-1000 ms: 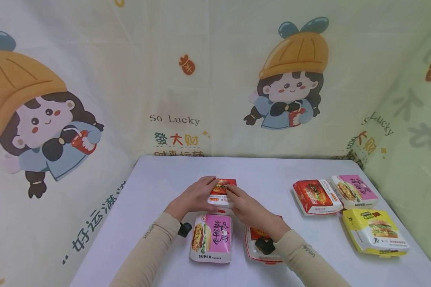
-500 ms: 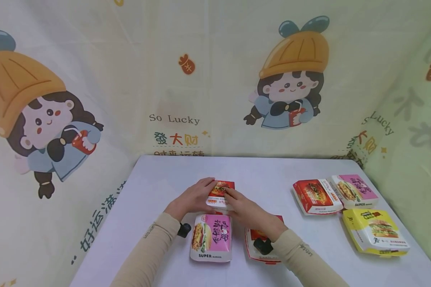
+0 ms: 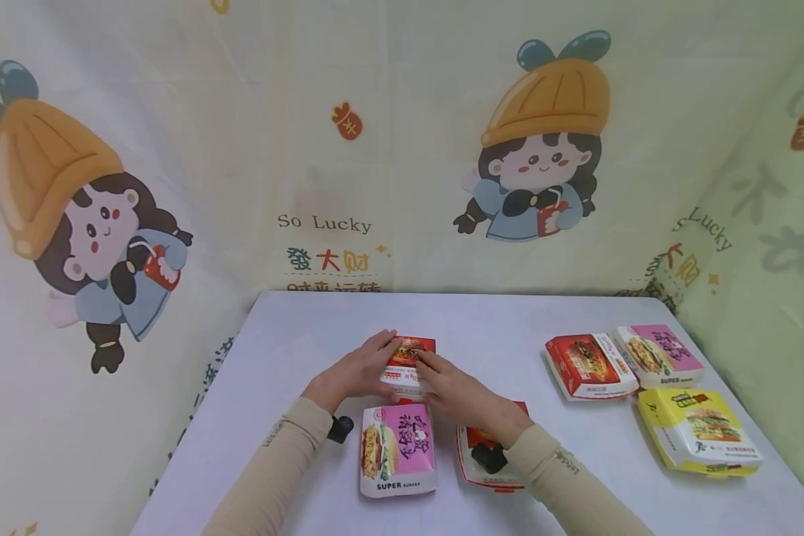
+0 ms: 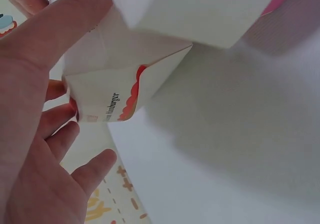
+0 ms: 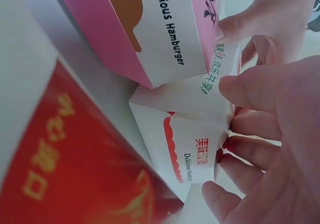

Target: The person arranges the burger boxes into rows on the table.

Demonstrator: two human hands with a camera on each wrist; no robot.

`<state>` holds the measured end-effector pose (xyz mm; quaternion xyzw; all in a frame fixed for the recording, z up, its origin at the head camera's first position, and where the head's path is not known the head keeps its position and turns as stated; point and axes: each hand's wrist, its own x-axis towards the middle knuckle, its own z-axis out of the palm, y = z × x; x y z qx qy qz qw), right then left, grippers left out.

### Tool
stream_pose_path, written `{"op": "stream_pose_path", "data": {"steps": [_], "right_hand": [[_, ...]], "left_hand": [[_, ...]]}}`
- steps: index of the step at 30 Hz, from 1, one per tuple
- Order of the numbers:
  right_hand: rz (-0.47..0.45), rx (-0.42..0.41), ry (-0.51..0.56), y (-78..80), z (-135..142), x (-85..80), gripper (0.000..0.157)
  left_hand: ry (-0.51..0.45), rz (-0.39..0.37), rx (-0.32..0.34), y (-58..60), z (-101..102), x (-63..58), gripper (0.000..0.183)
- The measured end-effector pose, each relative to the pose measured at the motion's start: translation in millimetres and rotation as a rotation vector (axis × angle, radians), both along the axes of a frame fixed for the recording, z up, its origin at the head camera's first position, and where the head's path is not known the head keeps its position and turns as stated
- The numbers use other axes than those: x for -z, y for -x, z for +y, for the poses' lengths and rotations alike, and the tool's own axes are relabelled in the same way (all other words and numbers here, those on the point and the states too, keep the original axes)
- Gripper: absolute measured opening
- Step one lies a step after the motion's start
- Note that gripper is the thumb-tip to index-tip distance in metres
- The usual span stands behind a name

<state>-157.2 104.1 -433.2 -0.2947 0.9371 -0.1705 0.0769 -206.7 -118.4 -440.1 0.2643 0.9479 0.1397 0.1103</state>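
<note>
My left hand (image 3: 355, 370) and right hand (image 3: 461, 388) hold a red and white burger box (image 3: 407, 353) from its two sides, near the middle of the table. In the right wrist view, the fingers lie along the side of that box (image 5: 192, 139), which is lettered "Delicious Hamburger". Directly in front of it, on the near side, lies a pink and white burger box (image 3: 398, 452); the two touch or nearly touch. Under my right forearm another red burger box (image 3: 474, 439) is partly hidden by the wrist and its camera.
At the right of the white table (image 3: 295, 327) stand a red burger box (image 3: 589, 365), a pink one (image 3: 659, 356) and a yellow one (image 3: 700, 428), close together. A printed cloth (image 3: 415, 164) hangs behind and along both sides.
The held red and white box has come slightly nearer and to the left with both hands. The pink box in front has been shifted a little nearer and right, turning slightly.
</note>
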Motion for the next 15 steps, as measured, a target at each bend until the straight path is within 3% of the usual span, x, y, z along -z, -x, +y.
{"op": "stream_pose_path", "data": {"steps": [8,15], "right_hand": [[-0.014,0.000,-0.006,1.4,-0.3,1.7,0.066],[-0.002,-0.005,-0.014,3.4,0.0,3.1,0.066]], "left_hand": [[-0.024,-0.029,-0.017,-4.7,0.0,-4.6,0.103],[-0.022,0.013,0.027,-6.2,2.6,-7.0,0.098]]}}
